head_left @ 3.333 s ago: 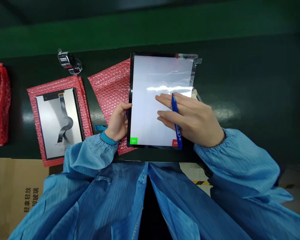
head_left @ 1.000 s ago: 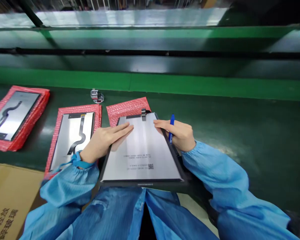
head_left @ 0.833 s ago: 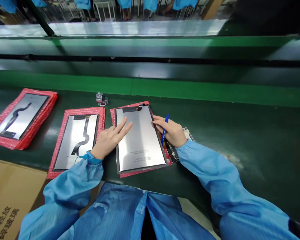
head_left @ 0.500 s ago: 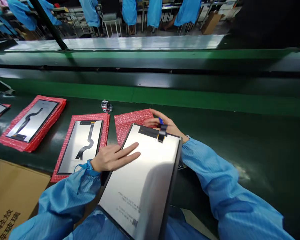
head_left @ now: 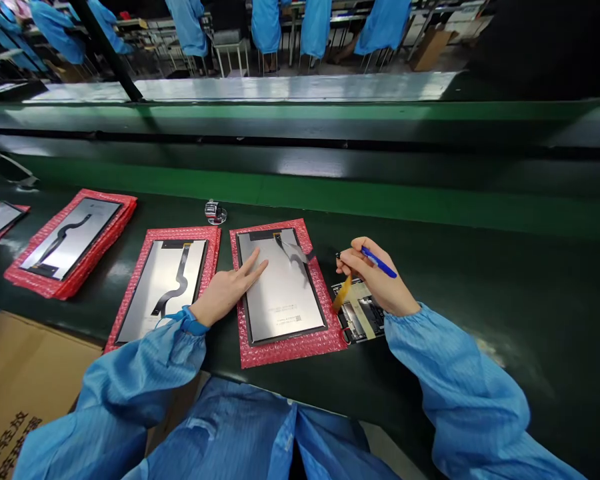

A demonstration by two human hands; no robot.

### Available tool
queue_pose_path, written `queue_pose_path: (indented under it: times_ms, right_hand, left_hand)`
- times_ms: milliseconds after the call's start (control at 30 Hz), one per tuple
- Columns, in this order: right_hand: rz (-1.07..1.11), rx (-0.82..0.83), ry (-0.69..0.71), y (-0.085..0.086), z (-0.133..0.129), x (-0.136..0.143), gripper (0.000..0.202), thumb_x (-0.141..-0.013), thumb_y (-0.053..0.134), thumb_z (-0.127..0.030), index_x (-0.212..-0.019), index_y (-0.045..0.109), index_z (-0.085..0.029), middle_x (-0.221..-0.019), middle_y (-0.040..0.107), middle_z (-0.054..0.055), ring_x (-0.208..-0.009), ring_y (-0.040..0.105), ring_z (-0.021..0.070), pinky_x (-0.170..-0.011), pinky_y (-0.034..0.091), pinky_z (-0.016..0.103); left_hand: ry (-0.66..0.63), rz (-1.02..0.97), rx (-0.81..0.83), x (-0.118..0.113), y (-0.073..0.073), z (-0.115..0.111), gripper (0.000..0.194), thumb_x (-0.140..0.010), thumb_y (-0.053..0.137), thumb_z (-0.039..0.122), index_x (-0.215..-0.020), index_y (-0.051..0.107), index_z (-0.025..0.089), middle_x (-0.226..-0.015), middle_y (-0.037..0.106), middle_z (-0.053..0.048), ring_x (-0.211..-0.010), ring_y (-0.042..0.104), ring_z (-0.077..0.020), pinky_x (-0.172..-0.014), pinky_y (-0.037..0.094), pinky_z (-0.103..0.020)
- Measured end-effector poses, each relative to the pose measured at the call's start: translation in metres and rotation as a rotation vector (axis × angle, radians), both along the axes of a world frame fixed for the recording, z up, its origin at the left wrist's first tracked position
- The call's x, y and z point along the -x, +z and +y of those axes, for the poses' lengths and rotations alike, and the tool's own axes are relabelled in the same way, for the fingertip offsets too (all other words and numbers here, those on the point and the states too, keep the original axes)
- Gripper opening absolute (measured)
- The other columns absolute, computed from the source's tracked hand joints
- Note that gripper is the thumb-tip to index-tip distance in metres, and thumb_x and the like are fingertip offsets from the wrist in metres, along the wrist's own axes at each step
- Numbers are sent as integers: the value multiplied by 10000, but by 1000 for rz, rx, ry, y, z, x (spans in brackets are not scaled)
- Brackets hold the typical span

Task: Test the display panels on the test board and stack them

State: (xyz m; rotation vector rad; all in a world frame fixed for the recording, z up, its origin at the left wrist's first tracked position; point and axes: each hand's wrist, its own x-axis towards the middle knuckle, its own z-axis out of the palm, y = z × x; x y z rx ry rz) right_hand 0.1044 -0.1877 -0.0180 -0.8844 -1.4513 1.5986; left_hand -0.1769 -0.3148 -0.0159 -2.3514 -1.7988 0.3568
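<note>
A display panel (head_left: 283, 300) lies back side up on a red bubble-wrap sheet (head_left: 290, 350) in front of me. My left hand (head_left: 225, 293) rests on the panel's left edge, fingers spread, holding nothing. A dark flex cable (head_left: 293, 250) runs from the panel's top towards the right. My right hand (head_left: 373, 270) is right of the panel, fingers curled round a blue pen-like tool (head_left: 379, 262). Below that hand lies a circuit assembly (head_left: 363, 313) with a yellowish ribbon (head_left: 342, 294) rising at its left side.
Left of the panel, another panel (head_left: 167, 287) lies on red bubble wrap, with a stack (head_left: 70, 240) farther left. A small metal-and-clear object (head_left: 215, 212) stands behind them. A cardboard box (head_left: 30, 380) is at lower left. People in blue sit beyond the bench.
The panel has gone from tilted above my lap to flat on the bubble wrap. My right hand has moved right and down, over the circuit assembly. My left hand has shifted slightly right.
</note>
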Motion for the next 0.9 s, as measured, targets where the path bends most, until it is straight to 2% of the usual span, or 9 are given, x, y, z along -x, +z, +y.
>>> queue_pose_path:
  times_ms: [100,200,267,333,400,467,567,667,900]
  right_hand:
    - [-84,-95,30,3,-15,3,397,-811,748,-419,-842,395,-242,-786,661,-12,-698,646,141,-659,529,261]
    - [-227,-235,51,4,-30,9,349,-858,695,-420,-852,394,-244,-871,686,18,-748,678,171,-681,526,288]
    - [-319,-354,83,3,-39,13,301,-903,641,-411,-837,402,-240,-869,686,19,-745,677,173,-683,506,287]
    - [-372,-456,112,2,-45,16,281,-936,595,-411,-822,404,-239,-814,667,5,-698,656,161,-656,478,272]
    - [-396,-513,125,-1,-49,17,277,-956,564,-413,-816,401,-238,-775,643,-6,-654,628,147,-625,451,258]
    - [-411,-543,126,-4,-50,18,278,-967,546,-408,-809,393,-237,-762,624,-11,-629,600,136,-611,430,251]
    - [-418,-540,134,-8,-50,19,275,-969,541,-390,-802,385,-237,-743,606,-22,-603,558,125,-598,408,246]
    - [-383,-508,149,-12,-50,20,275,-959,562,-365,-799,378,-238,-721,598,-36,-583,521,115,-586,401,237]
    - [-285,-395,179,-19,-53,24,293,-932,621,-321,-789,379,-239,-749,649,-35,-613,569,117,-597,428,233]
  left_hand:
    - [26,-125,52,-3,13,-4,746,-796,359,-74,-1502,389,167,-1618,264,-153,-769,729,-210,-599,569,-358]
    - [7,-579,-46,-23,21,-2,602,-907,384,72,-1499,382,180,-1578,383,-124,-1050,695,-230,-718,579,-329]
    - [-43,-891,-80,-44,21,5,533,-945,408,157,-1477,413,185,-1525,469,-111,-1192,620,-211,-771,553,-281]
    - [-40,-1055,-37,-64,16,14,427,-930,460,186,-1348,550,175,-1347,629,-102,-1075,653,-194,-747,522,-272]
    - [26,-1101,23,-76,10,21,271,-883,510,173,-1102,668,163,-1017,730,-61,-816,652,-169,-692,475,-278]
    - [96,-1118,57,-80,6,25,164,-840,523,154,-905,673,160,-748,665,-10,-630,554,-135,-626,404,-270]
    - [130,-1188,86,-78,4,27,90,-797,531,152,-792,621,164,-594,495,43,-546,419,-106,-576,313,-257]
    - [129,-1283,154,-74,2,27,56,-763,535,146,-716,546,175,-560,383,70,-532,340,-93,-556,270,-250]
    - [149,-1389,216,-78,-6,28,121,-731,546,141,-655,463,185,-570,372,70,-538,307,-85,-530,242,-247]
